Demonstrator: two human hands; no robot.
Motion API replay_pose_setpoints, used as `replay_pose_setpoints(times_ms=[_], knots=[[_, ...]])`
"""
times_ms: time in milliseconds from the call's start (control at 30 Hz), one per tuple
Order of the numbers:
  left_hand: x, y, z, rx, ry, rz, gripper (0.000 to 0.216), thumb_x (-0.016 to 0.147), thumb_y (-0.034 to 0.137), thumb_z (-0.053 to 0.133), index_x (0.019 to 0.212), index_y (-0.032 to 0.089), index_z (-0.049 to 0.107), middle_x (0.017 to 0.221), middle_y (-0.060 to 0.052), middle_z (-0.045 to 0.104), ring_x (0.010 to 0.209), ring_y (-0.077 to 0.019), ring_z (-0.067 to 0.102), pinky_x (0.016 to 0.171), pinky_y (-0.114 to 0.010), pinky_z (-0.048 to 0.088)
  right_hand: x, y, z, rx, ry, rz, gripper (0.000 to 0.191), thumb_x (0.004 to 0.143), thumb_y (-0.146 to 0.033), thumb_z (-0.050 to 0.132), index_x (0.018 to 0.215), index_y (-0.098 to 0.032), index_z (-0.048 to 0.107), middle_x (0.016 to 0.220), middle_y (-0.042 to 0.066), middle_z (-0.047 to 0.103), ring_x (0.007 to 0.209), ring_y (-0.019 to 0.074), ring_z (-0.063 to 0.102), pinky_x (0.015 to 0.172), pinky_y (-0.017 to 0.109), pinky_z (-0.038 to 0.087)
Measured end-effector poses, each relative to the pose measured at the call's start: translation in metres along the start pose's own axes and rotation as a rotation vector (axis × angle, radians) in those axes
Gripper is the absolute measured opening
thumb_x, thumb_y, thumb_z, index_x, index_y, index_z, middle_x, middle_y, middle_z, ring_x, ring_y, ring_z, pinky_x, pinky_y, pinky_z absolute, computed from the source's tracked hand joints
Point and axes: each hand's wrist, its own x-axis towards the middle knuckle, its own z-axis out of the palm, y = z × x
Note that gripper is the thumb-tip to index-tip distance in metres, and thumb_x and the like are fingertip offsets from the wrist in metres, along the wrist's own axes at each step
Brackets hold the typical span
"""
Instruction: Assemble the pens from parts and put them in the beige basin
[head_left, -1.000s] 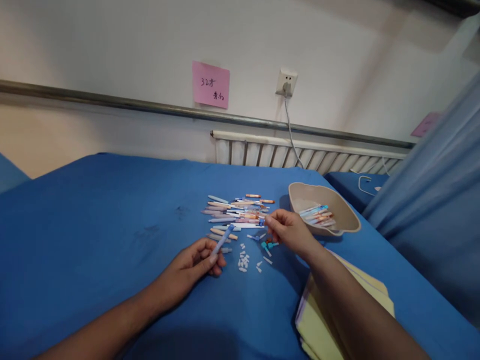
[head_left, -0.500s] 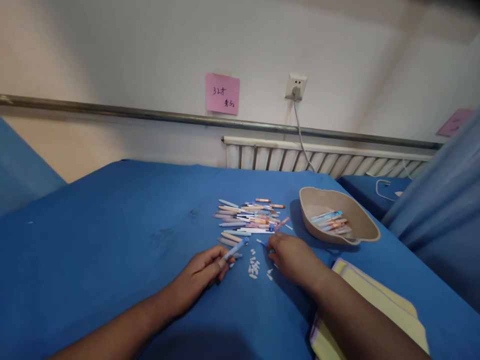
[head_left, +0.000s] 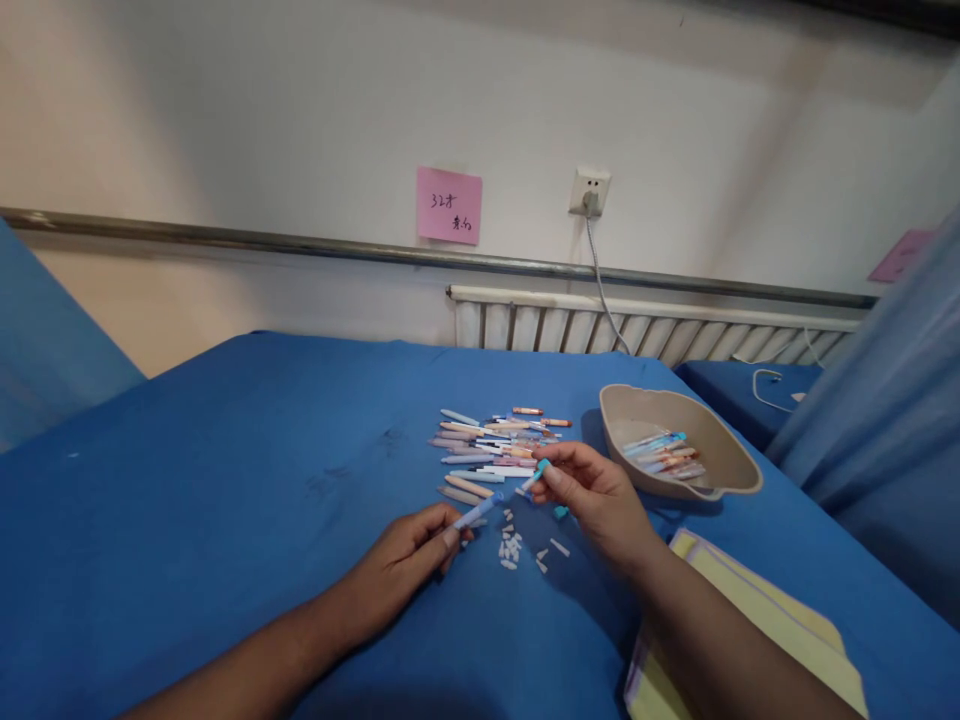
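Note:
My left hand point(head_left: 416, 555) is closed around a light blue pen barrel point(head_left: 478, 512), which tilts up to the right. Just right of its tip, my right hand point(head_left: 592, 495) pinches a small white pen part with a turquoise end point(head_left: 538, 472) between thumb and fingers. Beneath and between the hands, several small white cone-shaped pen tips point(head_left: 510, 550) lie on the blue cloth. A turquoise piece point(head_left: 561, 512) and a short white tube point(head_left: 559, 547) rest below my right hand. Behind them is a row of assorted pen parts point(head_left: 465, 460), partly covered by my right fingers.
A beige basin point(head_left: 731, 455) with several pens point(head_left: 664, 455) in it stands at the right. A folded yellow cloth point(head_left: 765, 610) lies under my right forearm. The blue-covered surface point(head_left: 225, 480) reaches a wall with a metal rail point(head_left: 300, 243), radiator point(head_left: 540, 325) and plugged socket point(head_left: 591, 192).
My right hand has lifted off the cloth and turned, bringing up the turquoise-ended part. The turquoise piece below it has come into sight. My left hand still grips the barrel; the view has tilted slightly upward.

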Motion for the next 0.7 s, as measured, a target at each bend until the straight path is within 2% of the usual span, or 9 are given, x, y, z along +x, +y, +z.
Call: replay_pose_setpoints(times_ms=[233,700], knots=[[-0.002,0.002,0.0,0.06,-0.007,0.024,0.034,0.089,0.046,0.039,0.074,0.019,0.052,0.068,0.003,0.051,0.067,-0.0135,0.046,0.062,-0.022,0.038,-0.006,0.002,0.007,0.024,-0.047,0.016,0.028,0.072,-0.04,0.07,0.09,-0.02,0.063,0.07,0.0,0.065,0.065,0.0138,0.063,0.068,0.03,0.052],[-0.005,0.002,0.003,0.073,-0.017,0.06,0.03,0.091,0.042,0.039,0.082,0.018,0.056,0.07,0.003,0.053,0.067,-0.0132,0.048,0.063,-0.022,0.036,-0.011,0.005,0.01,-0.037,-0.099,-0.015,0.019,0.079,-0.033,0.064,0.093,-0.021,0.062,0.071,-0.001,0.065,0.067,0.0132,0.062,0.068,0.027,0.05]])
